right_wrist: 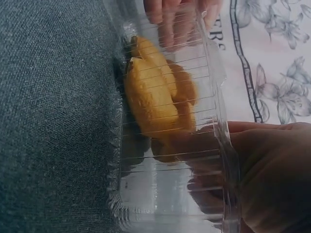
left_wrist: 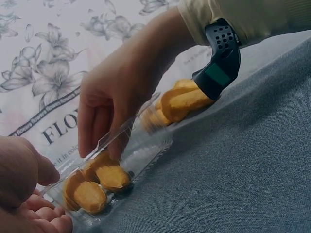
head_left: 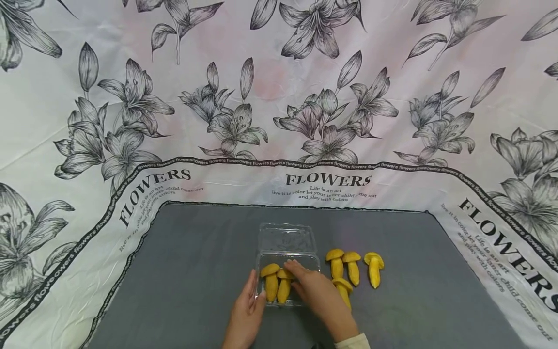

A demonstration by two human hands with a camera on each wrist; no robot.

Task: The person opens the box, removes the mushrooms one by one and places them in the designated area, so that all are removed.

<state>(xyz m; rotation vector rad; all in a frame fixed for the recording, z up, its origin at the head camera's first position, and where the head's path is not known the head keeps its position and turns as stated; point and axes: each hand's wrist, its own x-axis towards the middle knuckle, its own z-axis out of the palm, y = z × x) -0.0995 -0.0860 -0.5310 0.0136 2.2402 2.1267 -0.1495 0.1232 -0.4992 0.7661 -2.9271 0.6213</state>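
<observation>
A clear plastic clamshell container [head_left: 267,258] lies with its lid [head_left: 285,240] folded back on the far side. Inside, at the left, two yellow mushrooms lie side by side, a left one [head_left: 271,287] and a right one [head_left: 284,291], caps away from me. My left hand [head_left: 246,312] holds the container's left wall, thumb at the rim and fingers outside. From the right, my right hand [head_left: 322,298] reaches over the wall and pinches the right mushroom near its cap; its fingers partly cover that cap in the head view.
Right of the container several more yellow mushrooms lie on the grey table [head_left: 196,271]: two side by side at the back [head_left: 335,265], one farther right [head_left: 374,271], and one nearer [head_left: 343,287] partly behind my right wrist. Flower-printed cloth [head_left: 244,184] surrounds the table.
</observation>
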